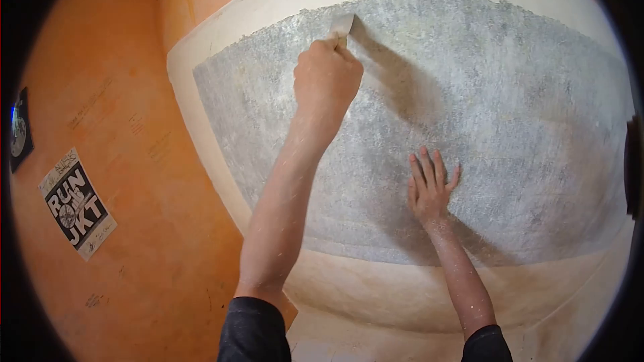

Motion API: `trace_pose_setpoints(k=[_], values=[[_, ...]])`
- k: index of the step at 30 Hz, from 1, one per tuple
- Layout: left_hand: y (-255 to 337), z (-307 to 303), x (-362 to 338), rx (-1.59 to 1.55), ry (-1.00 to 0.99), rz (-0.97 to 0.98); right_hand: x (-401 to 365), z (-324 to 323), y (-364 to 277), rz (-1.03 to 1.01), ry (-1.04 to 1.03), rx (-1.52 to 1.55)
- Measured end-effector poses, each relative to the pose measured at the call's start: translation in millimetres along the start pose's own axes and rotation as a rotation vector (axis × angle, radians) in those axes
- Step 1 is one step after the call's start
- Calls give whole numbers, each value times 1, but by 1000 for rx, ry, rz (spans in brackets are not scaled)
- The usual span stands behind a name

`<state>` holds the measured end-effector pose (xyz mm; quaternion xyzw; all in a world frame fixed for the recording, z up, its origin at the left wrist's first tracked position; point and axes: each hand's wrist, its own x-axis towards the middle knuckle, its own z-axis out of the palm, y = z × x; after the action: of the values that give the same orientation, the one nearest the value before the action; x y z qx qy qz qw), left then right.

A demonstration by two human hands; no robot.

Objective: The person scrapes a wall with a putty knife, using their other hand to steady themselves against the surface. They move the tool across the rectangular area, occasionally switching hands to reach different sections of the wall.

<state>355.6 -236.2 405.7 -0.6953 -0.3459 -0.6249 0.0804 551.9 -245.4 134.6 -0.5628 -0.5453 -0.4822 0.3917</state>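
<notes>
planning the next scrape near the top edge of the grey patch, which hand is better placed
Left, I'd say: the left hand grips the scraper, its blade near the upper edge of the grey patch. The right hand is open and lower down, without a tool.

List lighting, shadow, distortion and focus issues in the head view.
Head view: shadow from the left hand and scraper falls down-right across the grey patch; right hand casts one too. Head view: patch edges bow, black rounded corners. Head view: bluish glint on dark sticker, far left; handwriting on orange wall too faint to read.
</notes>
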Motion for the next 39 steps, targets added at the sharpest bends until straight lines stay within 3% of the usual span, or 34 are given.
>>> trace_pose_setpoints(k=[4, 9, 12, 14, 16, 18, 20, 21, 22, 24, 26, 30, 32, 34, 35, 36, 37, 38, 39], values=[[1, -8, 8, -71, -78, -118, 1, 4, -2, -16, 37, 19], [-19, 7, -13, 69, -5, 37, -1, 5, 0, -22, 47, 54], [-25, 1, -2, -62, 20, -98, 1, -2, -4, 21, 16, 84], [-30, 1, 0, -43, 12, -77, 9, -12, -9, 9, 50, 92], [-30, 6, -23, -157, -115, -116, 19, -24, -20, 62, 27, 355], [-33, 9, -65, -158, -266, -153, 34, -38, -40, 23, 6, 424], [-54, 25, -120, -302, -258, -140, 46, -47, -65, 502, -313, 1342], [-63, 33, -147, -378, -207, -106, 51, -52, -76, 629, -347, 1600], [-70, 37, -170, -511, -267, -179, 49, -44, -85, 626, -342, 1596], [-81, 35, -194, -545, -290, -204, 38, -27, -101, 405, -234, 1181], [-92, 28, -206, -654, -337, -317, 30, -30, -124, 413, -303, 1152], [-120, 29, -206, -793, -386, -343, 26, -17, -157, 679, -210, 1272], [-133, 21, -198, -917, -596, -509, 36, -20, -176, 829, -115, 1317], [-151, 5, -197, -968, -532, -405, 45, -17, -181, 828, -68, 1193], [-164, -4, -195, -994, -442, -313, 50, -13, -180, 805, -49, 1023], [-184, -13, -194, -986, -409, -350, 54, -9, -180, 790, -31, 853], [-209, -25, -201, -973, -389, -399, 64, -4, -176, 635, 78, 713], [-236, -32, -208, -959, -386, -477, 78, -4, -173, 654, 94, 683], [-266, -38, -218, -941, -385, -552, 95, -10, -172, 470, 180, 409]])
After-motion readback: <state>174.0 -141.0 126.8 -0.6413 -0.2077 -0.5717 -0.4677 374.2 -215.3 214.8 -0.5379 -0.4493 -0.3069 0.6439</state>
